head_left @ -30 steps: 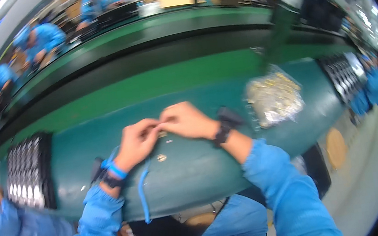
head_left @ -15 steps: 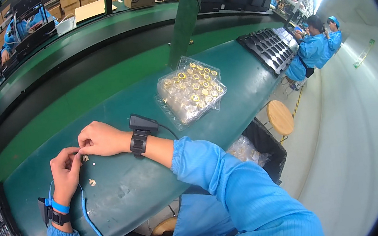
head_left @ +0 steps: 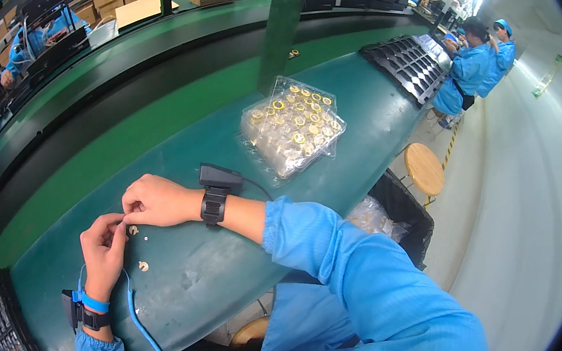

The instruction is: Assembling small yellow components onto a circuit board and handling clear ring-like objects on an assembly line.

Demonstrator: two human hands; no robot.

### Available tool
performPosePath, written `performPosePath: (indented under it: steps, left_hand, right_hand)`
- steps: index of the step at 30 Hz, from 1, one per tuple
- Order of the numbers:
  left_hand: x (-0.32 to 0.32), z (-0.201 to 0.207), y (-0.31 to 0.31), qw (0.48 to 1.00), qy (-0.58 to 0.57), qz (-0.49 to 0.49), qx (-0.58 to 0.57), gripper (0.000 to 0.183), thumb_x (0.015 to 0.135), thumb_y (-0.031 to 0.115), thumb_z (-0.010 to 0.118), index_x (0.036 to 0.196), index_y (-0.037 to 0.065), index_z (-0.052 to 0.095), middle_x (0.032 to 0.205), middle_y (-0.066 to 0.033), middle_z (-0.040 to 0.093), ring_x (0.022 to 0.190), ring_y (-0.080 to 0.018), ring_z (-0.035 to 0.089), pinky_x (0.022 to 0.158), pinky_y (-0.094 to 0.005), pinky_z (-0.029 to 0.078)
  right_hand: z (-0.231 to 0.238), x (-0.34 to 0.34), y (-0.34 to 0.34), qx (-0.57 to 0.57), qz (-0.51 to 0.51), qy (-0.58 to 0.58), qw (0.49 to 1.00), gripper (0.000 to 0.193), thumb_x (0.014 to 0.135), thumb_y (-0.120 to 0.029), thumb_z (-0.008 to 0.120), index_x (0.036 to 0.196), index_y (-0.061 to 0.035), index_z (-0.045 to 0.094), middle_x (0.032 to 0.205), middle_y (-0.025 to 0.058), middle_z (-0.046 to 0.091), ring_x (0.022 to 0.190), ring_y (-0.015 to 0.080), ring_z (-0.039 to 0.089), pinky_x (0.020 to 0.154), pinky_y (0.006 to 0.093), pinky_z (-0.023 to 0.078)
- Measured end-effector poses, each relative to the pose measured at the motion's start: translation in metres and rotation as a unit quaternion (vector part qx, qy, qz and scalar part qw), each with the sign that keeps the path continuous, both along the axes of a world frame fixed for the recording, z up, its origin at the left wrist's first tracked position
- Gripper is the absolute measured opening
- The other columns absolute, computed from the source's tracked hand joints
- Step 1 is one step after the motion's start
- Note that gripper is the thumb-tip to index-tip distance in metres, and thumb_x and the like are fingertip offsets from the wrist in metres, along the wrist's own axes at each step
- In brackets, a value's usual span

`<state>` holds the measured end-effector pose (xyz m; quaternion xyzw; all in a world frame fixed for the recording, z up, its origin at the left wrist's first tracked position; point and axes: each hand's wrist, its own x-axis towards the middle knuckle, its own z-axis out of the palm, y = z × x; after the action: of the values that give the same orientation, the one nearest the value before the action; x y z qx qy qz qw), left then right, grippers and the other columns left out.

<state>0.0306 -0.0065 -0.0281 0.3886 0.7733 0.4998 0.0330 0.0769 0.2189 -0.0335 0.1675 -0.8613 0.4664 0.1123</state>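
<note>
hands meet at the left of the frame: the left hand (head_left: 103,250) and right hand (head_left: 155,200) pinch fingertips together over a tiny pale part (head_left: 133,230), too small to tell who grips it. another small piece (head_left: 142,266) lies loose on the green bench (head_left: 222,268) just below, nearer the left hand.
</note>
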Motion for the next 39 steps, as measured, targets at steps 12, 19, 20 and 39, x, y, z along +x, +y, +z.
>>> performPosePath:
  steps: [12,19,20,39]
  left_hand:
    - [-0.001,0.003,-0.002,0.999,0.039,0.005,-0.010,0.011,0.098,0.005,0.071,0.105,-0.001,0.077,0.071,-0.0034,0.070,0.062,-0.0061,0.059,0.057,-0.0251,0.044]
    - [-0.001,0.007,-0.002,0.999,0.038,0.000,-0.006,0.010,0.098,0.004,0.072,0.104,-0.001,0.077,0.072,-0.0040,0.071,0.064,-0.0065,0.061,0.059,-0.0251,0.046]
    - [-0.001,0.007,0.000,0.999,0.036,-0.003,-0.004,0.010,0.098,0.004,0.072,0.104,-0.002,0.077,0.073,-0.0046,0.071,0.065,-0.0068,0.062,0.060,-0.0251,0.047]
    - [-0.005,0.003,-0.002,1.000,0.000,-0.014,-0.002,0.012,0.099,0.004,0.068,0.104,-0.005,0.074,0.076,-0.0081,0.072,0.071,-0.0098,0.067,0.065,-0.0275,0.053]
  right_hand:
    - [0.002,0.001,-0.002,0.002,-0.003,-0.007,1.000,0.029,0.089,-0.030,0.079,0.087,-0.0008,0.077,0.083,0.0194,0.074,0.076,0.0358,0.070,0.070,0.0444,0.055]
    - [0.007,0.004,-0.002,0.007,-0.003,-0.006,1.000,0.029,0.091,-0.028,0.078,0.090,0.0002,0.078,0.084,0.0207,0.075,0.078,0.0359,0.071,0.072,0.0443,0.056]
    - [0.008,0.005,0.000,0.011,-0.013,-0.008,1.000,0.026,0.092,-0.026,0.079,0.091,0.0007,0.077,0.085,0.0175,0.074,0.076,0.0313,0.070,0.071,0.0413,0.056]
    - [0.109,0.224,0.157,0.245,-0.455,-0.039,0.855,0.019,0.094,-0.017,0.075,0.100,0.0000,0.078,0.096,0.0197,0.077,0.096,0.0384,0.075,0.085,0.0448,0.057]
